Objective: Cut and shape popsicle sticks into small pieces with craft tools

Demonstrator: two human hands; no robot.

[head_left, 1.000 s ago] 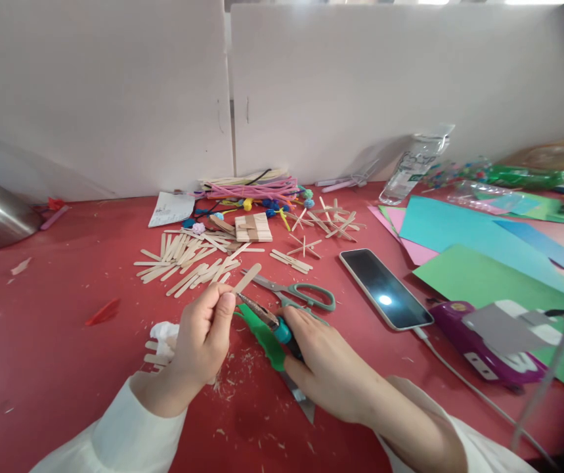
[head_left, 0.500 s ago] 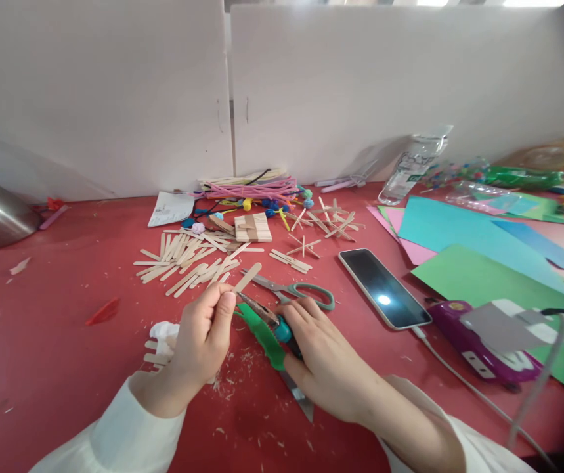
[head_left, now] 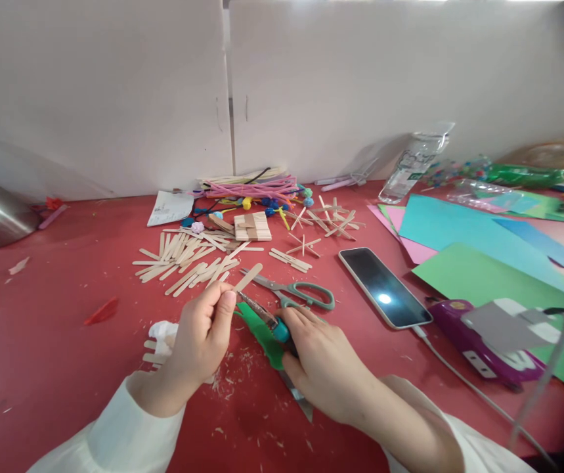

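My left hand (head_left: 205, 332) pinches a wooden craft stick (head_left: 249, 278) between thumb and fingers, and the stick's rounded end points up to the right. In my right hand (head_left: 324, 368) is a teal-handled metal tool (head_left: 259, 311), its fingers wrapped round the grip. The tool's narrow, mottled tip meets the stick beside my left thumb; its exact kind is unclear. Beneath it lies a bright green tool (head_left: 262, 336) with a grey metal blade (head_left: 299, 397), partly covered by my right hand. Grey-green handled scissors (head_left: 311, 293) rest just beyond.
Loose craft sticks (head_left: 186, 259) and a bundle of sticks (head_left: 253, 226) lie ahead, near crossed sticks (head_left: 338, 220). Rightward are a phone (head_left: 385, 289), a cable, a purple device (head_left: 483, 351) and coloured paper (head_left: 488, 282). Wood shavings (head_left: 227, 378) litter the red table (head_left: 60, 368).
My right hand has shifted very slightly along with the tool's handle. The left hand and the craft stick stay practically where they were.
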